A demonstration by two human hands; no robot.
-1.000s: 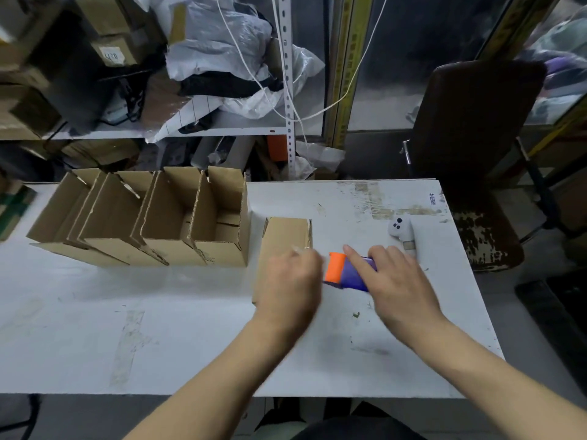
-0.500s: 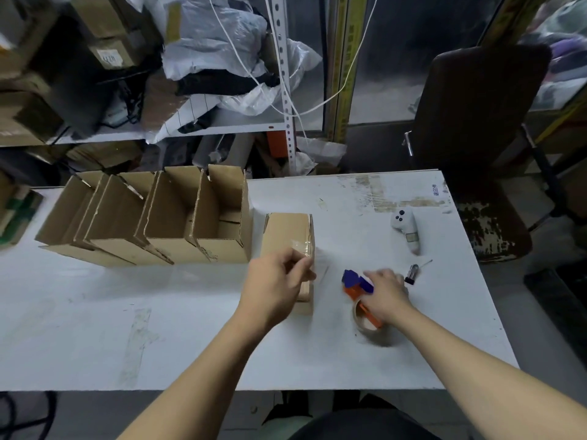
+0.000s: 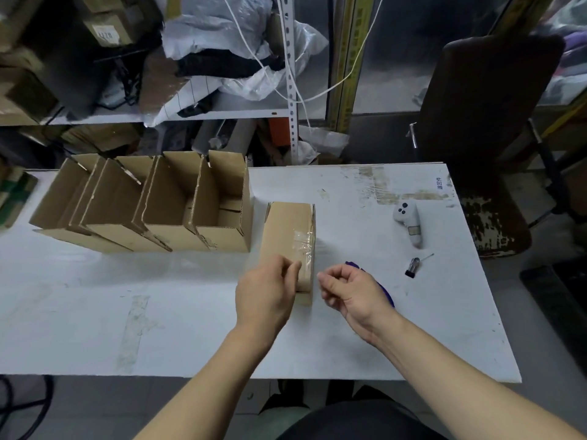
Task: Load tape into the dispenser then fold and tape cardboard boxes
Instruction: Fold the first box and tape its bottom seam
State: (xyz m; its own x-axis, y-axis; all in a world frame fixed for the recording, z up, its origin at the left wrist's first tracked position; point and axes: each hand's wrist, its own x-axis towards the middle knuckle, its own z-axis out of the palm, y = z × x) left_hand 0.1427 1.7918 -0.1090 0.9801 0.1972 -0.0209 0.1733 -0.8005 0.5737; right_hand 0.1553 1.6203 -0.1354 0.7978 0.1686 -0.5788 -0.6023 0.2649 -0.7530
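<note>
- The closed cardboard box (image 3: 287, 241) lies on the white counter (image 3: 158, 312), a strip of clear tape (image 3: 303, 246) glinting across its top and over its right edge, just beyond the fingertips of both hands.
- The left hand (image 3: 265, 296) rests at the near end of the box, thumb and fingers curled against the cardboard there; whether they truly pinch it is hard to tell.
- The right hand (image 3: 351, 292) hovers just right of the box, fingers loosely curled, nothing visible between them.
- Behind the right knuckles, only a sliver of the blue tape dispenser (image 3: 386, 290) shows on the counter; the roll itself is hidden, so loading cannot be confirmed from here.
- Left of the left fingers, a row of open boxes (image 3: 152, 204) stands folded, flaps up.
- Judgement: one box is taped at least once; the open ones look unsealed, so plenty of taping remains.
- Far right of the right fingers lie a white controller (image 3: 409, 222) and a small dark clip (image 3: 413, 266).
</note>
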